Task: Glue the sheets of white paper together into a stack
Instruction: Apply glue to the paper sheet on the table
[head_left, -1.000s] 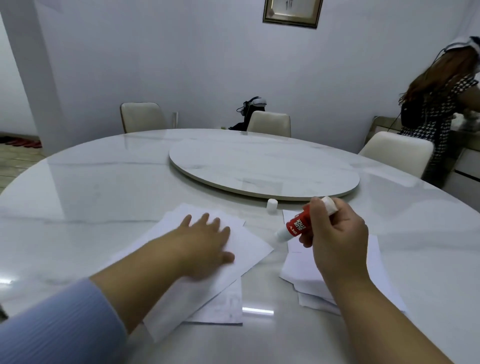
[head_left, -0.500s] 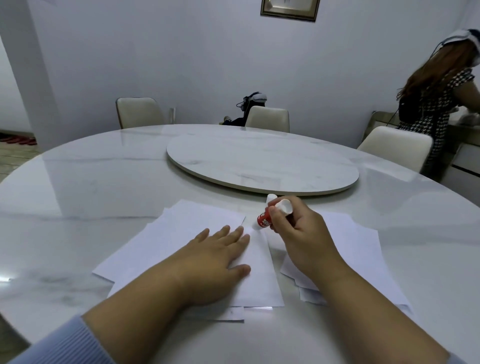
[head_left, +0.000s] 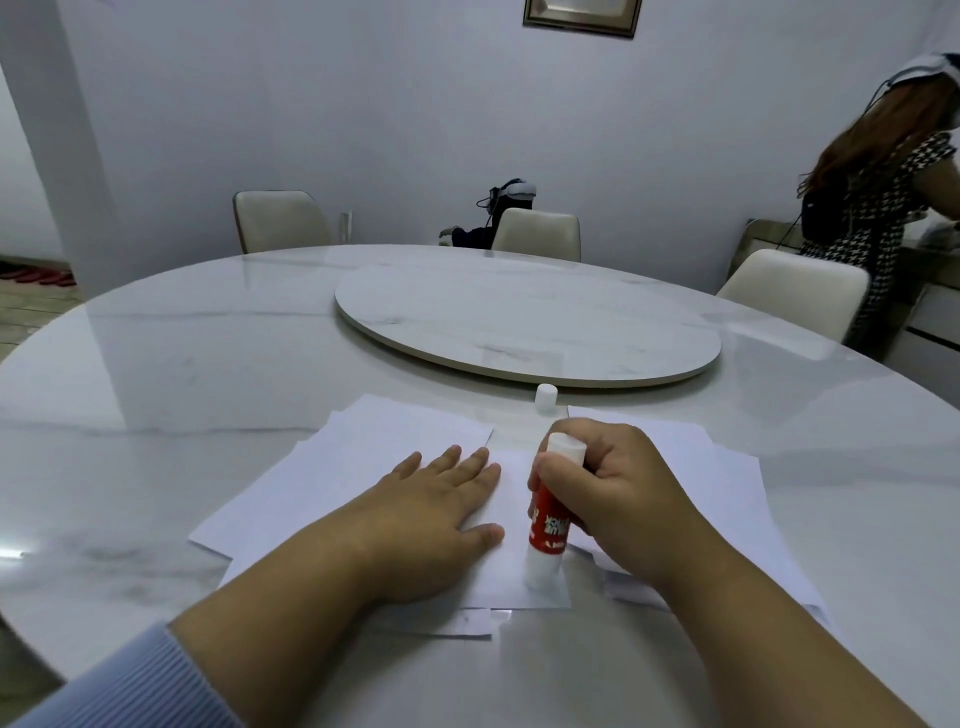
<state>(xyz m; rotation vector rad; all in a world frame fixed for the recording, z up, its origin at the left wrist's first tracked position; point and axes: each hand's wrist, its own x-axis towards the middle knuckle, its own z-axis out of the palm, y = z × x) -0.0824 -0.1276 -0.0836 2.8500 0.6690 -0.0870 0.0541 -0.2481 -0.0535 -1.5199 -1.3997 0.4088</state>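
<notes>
A loose stack of white paper sheets lies on the marble table in front of me. My left hand rests flat on the top sheet with straight fingers. My right hand grips a red and white glue stick, held upright. The stick's white tip presses on the top sheet near its right front corner. A second pile of white sheets lies to the right, partly under my right hand and forearm. The glue stick's white cap stands on the table just beyond the papers.
A round marble turntable sits at the middle of the table. Cream chairs stand around the far side. A person in a checked dress stands at the right by a counter.
My right hand has brought the glue stick from the far edge of the sheet down toward me, turning it upright with its tip on the paper. My left hand stays flat on the sheet.
</notes>
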